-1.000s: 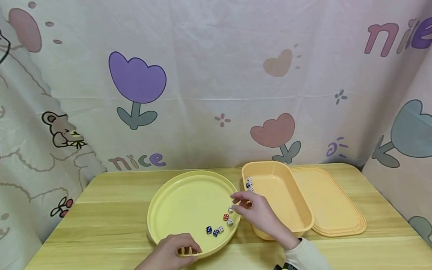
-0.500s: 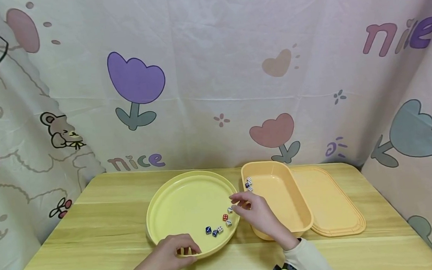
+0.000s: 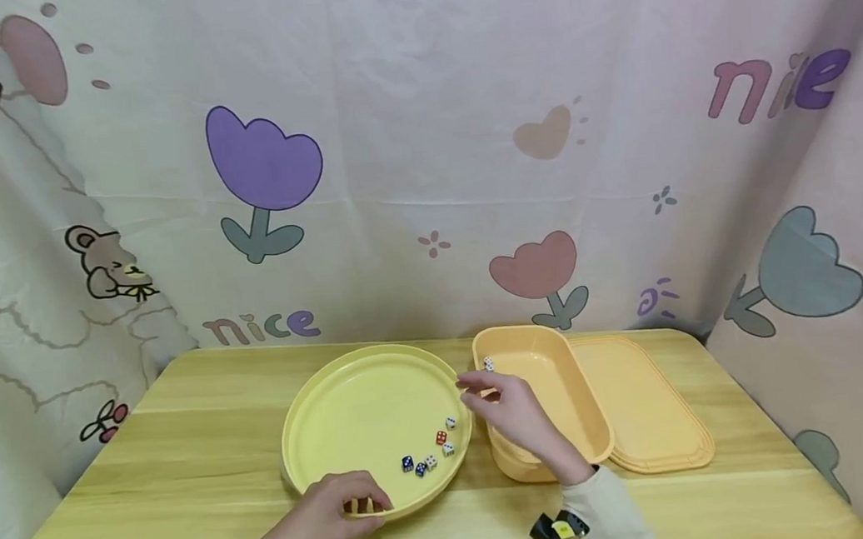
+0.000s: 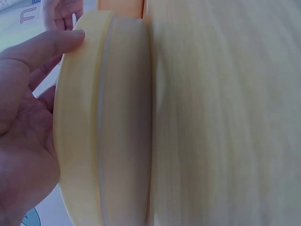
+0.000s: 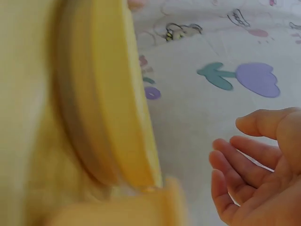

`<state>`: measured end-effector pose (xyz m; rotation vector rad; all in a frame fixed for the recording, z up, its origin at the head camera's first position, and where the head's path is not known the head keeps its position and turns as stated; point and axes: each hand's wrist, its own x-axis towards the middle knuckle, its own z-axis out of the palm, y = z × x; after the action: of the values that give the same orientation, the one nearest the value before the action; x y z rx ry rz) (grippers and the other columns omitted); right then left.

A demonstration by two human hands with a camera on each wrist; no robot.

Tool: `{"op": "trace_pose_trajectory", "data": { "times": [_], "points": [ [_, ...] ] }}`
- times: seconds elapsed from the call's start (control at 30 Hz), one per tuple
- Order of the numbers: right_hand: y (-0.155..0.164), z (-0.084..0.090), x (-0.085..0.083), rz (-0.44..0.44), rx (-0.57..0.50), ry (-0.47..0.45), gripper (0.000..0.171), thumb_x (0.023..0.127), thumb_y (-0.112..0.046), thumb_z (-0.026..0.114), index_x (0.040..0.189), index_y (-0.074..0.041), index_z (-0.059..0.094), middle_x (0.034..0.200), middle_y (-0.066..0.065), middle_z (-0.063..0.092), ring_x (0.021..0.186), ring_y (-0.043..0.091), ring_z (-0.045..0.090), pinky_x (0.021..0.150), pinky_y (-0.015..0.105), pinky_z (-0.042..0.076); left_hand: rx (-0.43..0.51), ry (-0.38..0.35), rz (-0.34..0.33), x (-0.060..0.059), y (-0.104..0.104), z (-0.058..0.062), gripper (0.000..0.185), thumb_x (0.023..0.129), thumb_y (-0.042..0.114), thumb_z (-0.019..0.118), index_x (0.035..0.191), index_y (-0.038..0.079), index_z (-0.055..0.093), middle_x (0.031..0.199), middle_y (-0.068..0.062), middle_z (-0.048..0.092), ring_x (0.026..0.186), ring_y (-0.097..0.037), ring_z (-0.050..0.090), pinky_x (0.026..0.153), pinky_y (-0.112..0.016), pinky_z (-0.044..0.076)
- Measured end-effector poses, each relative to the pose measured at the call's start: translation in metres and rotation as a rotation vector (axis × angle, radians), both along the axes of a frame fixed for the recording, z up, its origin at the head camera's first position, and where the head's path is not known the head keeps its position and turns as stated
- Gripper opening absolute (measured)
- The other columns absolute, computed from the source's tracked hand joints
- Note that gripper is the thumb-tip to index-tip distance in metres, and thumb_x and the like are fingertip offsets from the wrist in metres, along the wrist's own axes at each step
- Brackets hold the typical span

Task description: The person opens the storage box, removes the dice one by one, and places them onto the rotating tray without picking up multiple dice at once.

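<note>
Pale-yellow round tray (image 3: 336, 410), five dice inside, gripped by left hand (image 3: 328, 510); right hand (image 3: 505, 410) loosely released.

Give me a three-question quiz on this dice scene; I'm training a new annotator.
1. True or false: the left hand grips the round yellow tray at its near rim.
2. Where does the right hand hang? A over the gap between tray and orange bin; B on the lid
3. Fill in: the loose dice lie in the ___.

Key: 1 true; 2 A; 3 tray.
</note>
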<state>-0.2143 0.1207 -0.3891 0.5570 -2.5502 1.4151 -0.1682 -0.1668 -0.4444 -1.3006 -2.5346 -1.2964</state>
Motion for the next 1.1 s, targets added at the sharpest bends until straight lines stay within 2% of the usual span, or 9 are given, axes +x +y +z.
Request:
{"op": "trace_pose_trajectory", "data": {
  "times": [0.2, 0.33, 0.5, 0.77, 0.97, 1.1],
  "points": [
    [0.015, 0.026, -0.021, -0.009, 0.05, 0.007, 0.027, 0.091, -0.007, 0.065, 0.116, 0.004, 0.067, 0.112, 0.016, 0.068, 0.097, 0.027, 0.066, 0.081, 0.035, 0.053, -0.012, -0.029, 0.008, 0.002, 0.001, 0.003, 0.011, 0.085, 0.011, 0.073, 0.092, 0.018, 0.07, 0.083, 0.016, 0.059, 0.074, 0.003, 0.049, 0.059, -0.019, 0.044],
    [0.025, 0.034, -0.038, -0.024, 0.098, 0.003, 0.027, 0.092, -0.009, 0.064, 0.116, 0.004, 0.066, 0.113, 0.016, 0.067, 0.099, 0.028, 0.065, 0.083, 0.037, 0.053, -0.011, -0.033, 0.013, 0.002, 0.001, 0.004, 0.012, 0.085, 0.011, 0.073, 0.092, 0.019, 0.069, 0.083, 0.017, 0.059, 0.073, 0.003, 0.049, 0.059, -0.019, 0.044],
    [0.033, 0.026, -0.059, -0.045, 0.122, -0.043, 0.025, 0.093, -0.01, 0.063, 0.114, 0.003, 0.067, 0.111, 0.015, 0.068, 0.101, 0.028, 0.063, 0.083, 0.041, 0.051, -0.008, -0.043, 0.011, 0.003, 0.0, 0.003, 0.011, 0.085, 0.011, 0.073, 0.092, 0.018, 0.07, 0.083, 0.016, 0.059, 0.074, 0.003, 0.049, 0.059, -0.02, 0.044],
    [0.043, 0.005, -0.079, -0.058, -0.103, -0.213, 0.027, 0.096, -0.009, 0.059, 0.118, 0.006, 0.064, 0.114, 0.017, 0.066, 0.109, 0.031, 0.06, 0.09, 0.042, 0.048, -0.014, -0.079, 0.013, 0.004, 0.002, 0.003, 0.007, 0.087, 0.014, 0.072, 0.093, 0.018, 0.07, 0.084, 0.017, 0.059, 0.075, 0.003, 0.049, 0.06, -0.021, 0.044],
    [0.047, -0.001, -0.087, -0.1, -0.125, -0.239, 0.028, 0.095, -0.009, 0.059, 0.118, 0.006, 0.064, 0.114, 0.017, 0.066, 0.107, 0.03, 0.06, 0.089, 0.04, 0.049, -0.007, -0.08, 0.021, 0.006, 0.003, 0.004, 0.008, 0.087, 0.014, 0.072, 0.092, 0.019, 0.069, 0.084, 0.018, 0.058, 0.074, 0.003, 0.049, 0.06, -0.02, 0.044],
    [0.05, -0.008, -0.093, -0.113, -0.101, -0.234, 0.027, 0.093, -0.006, 0.06, 0.116, 0.008, 0.064, 0.111, 0.018, 0.067, 0.104, 0.03, 0.061, 0.086, 0.038, 0.049, -0.006, -0.076, 0.021, 0.006, 0.002, 0.004, 0.008, 0.087, 0.014, 0.072, 0.092, 0.019, 0.069, 0.084, 0.018, 0.058, 0.075, 0.003, 0.05, 0.06, -0.021, 0.044]
  ]
}}
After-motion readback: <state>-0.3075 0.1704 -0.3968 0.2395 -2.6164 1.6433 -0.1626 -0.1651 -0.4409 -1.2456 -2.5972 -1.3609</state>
